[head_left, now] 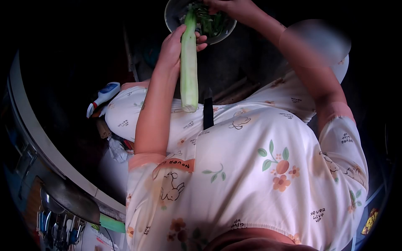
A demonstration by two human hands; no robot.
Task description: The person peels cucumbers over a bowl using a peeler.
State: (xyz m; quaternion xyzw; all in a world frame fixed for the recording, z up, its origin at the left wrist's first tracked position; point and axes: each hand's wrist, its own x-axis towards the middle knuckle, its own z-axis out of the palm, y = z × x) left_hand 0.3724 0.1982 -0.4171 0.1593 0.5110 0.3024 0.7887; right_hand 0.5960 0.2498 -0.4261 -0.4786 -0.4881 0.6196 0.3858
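Observation:
My left hand (172,47) is wrapped round a long, pale green peeled celtuce stem (189,77). The stem's thick cut end points down toward my lap, and its darker green tip reaches over a round bowl (167,19). Dark green leafy strips (212,25) lie in that bowl. At the top edge of the view, my right hand (226,7) is over the bowl near the tip, fingers curled together. It is partly cut off by the frame, and whatever the fingers grip is unclear. A black-handled knife (208,113) seems to rest at my lap.
A white and blue spray bottle (104,98) lies left of my knee, with a crumpled plastic bag (117,149) below it. A rack of utensils (58,228) and a metal strainer (73,201) stand at lower left. The floor around is very dark.

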